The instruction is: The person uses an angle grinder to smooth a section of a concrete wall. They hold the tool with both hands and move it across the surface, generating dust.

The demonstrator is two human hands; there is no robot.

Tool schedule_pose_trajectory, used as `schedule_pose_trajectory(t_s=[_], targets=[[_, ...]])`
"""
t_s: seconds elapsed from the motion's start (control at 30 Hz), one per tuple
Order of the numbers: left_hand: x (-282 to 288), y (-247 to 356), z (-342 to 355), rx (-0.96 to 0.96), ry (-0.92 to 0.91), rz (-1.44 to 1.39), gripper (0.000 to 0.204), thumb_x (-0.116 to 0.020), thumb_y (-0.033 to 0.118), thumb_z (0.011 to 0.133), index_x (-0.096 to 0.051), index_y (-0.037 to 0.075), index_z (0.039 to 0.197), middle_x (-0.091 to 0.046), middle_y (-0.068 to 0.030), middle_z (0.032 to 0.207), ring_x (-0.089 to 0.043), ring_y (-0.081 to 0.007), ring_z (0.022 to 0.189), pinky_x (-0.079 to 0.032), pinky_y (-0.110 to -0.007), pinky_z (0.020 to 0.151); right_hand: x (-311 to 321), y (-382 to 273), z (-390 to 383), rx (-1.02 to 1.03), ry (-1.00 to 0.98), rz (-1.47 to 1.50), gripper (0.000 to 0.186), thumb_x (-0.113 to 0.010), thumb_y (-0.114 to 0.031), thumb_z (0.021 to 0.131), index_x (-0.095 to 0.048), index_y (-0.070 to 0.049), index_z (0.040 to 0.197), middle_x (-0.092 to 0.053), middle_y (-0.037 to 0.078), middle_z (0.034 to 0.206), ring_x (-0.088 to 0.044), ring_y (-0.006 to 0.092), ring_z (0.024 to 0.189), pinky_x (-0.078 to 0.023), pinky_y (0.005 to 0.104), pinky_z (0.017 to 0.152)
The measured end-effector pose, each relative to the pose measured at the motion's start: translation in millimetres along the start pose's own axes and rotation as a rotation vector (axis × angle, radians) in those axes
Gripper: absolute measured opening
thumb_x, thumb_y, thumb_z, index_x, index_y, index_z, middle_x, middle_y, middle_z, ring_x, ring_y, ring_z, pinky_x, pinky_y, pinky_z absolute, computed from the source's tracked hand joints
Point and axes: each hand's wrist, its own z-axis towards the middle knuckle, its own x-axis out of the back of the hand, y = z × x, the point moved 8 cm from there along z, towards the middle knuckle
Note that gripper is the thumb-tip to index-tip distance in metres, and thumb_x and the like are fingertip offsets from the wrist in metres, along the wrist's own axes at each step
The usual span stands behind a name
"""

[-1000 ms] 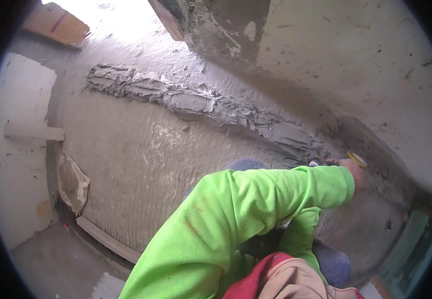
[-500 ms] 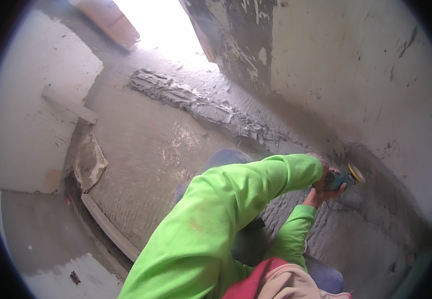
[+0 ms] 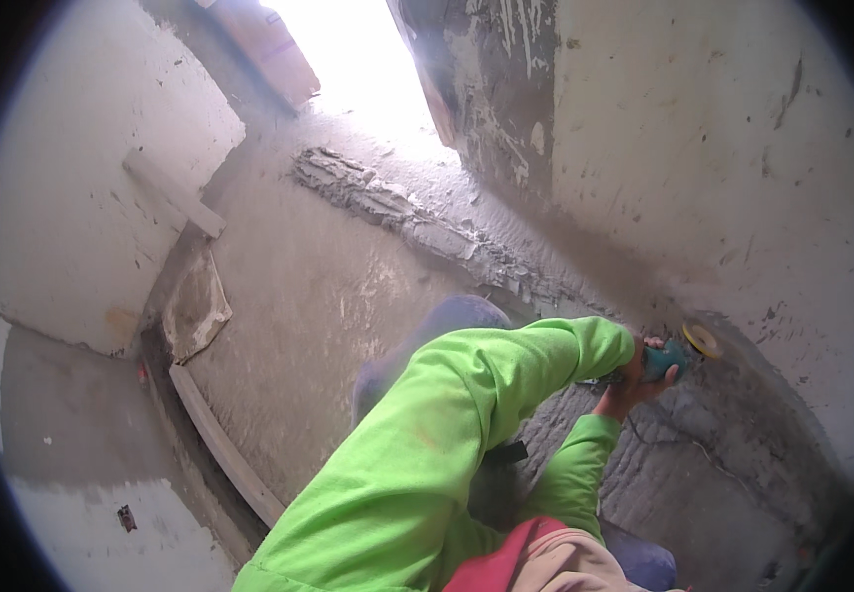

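A teal angle grinder with a round yellow-rimmed disc is gripped in both my hands, low at the foot of the right-hand wall. My left hand is closed around the grinder's body, partly hidden by its own green sleeve. From below, my right hand is wrapped round the same tool, its fingertips showing along the near side. The disc is beside the wall's base; whether it touches the surface cannot be made out. A thin cord trails over the floor below the hands.
A ridge of broken rubble runs across the dusty floor. On the left lie a board, a flat slab piece and a long strip along the wall. A bright opening stands at the far end.
The view has shifted a little, so the surroundings sit farther right. The grinder has tilted slightly, showing more of its disc's face. Both hands keep their hold.
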Motion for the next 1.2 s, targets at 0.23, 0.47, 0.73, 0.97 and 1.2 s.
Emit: schedule_pose_trajectory(t_s=[0.23,0.47,0.73,0.97,1.2], targets=[[1.4,6.9,0.8,-0.037,0.068,-0.051,0.057,-0.076,0.052,0.063,-0.069,0.018,0.108,-0.062,-0.0146,0.114,-0.055,-0.0334,0.113,-0.042,-0.043,0.097,3.3,-7.6,2.3,0.091,0.11,-0.003,0.054,-0.066,-0.048,0.08,-0.053,-0.004,0.108,-0.057,0.008,0.1,-0.056,0.0213,0.098,-0.043,0.0358,0.092],[1.7,7.6,5.0,-0.039,0.109,-0.076,0.058,-0.075,0.053,0.064,-0.068,0.018,0.109,-0.06,-0.0153,0.114,-0.054,-0.0342,0.114,-0.04,-0.044,0.099,-4.0,-5.4,-4.6,0.064,0.147,0.031,0.057,-0.065,-0.053,0.081,-0.053,-0.004,0.109,-0.057,0.009,0.099,-0.056,0.0222,0.099,-0.043,0.0369,0.092],[8.1,5.4,6.8,-0.015,0.167,-0.102,0.059,-0.075,0.054,0.064,-0.067,0.018,0.11,-0.059,-0.0161,0.115,-0.052,-0.0351,0.116,-0.038,-0.046,0.101,-5.8,5.1,-4.9,-0.033,0.073,0.207,0.055,-0.076,-0.041,0.076,-0.054,-0.004,0.109,-0.059,0.008,0.101,-0.056,0.0223,0.1,-0.043,0.0376,0.095],[9.8,4.5,7.9,-0.011,0.191,-0.109,0.06,-0.075,0.055,0.064,-0.066,0.018,0.111,-0.058,-0.0168,0.116,-0.05,-0.0358,0.117,-0.036,-0.047,0.102,-1.6,8.4,-1.1,-0.053,0.061,0.247,0.056,-0.079,-0.037,0.073,-0.053,-0.005,0.111,-0.06,0.009,0.101,-0.057,0.0228,0.1,-0.042,0.0388,0.096],[9.2,10.6,7.2,-0.021,0.204,-0.119,0.061,-0.074,0.055,0.064,-0.066,0.018,0.112,-0.056,-0.0175,0.117,-0.048,-0.0366,0.118,-0.034,-0.048,0.104,7.9,-0.3,11.4,-0.047,-0.002,0.251,0.063,-0.066,-0.05,0.079,-0.049,-0.005,0.12,-0.055,0.012,0.113,-0.05,0.0308,0.115,-0.036,0.0482,0.104]])
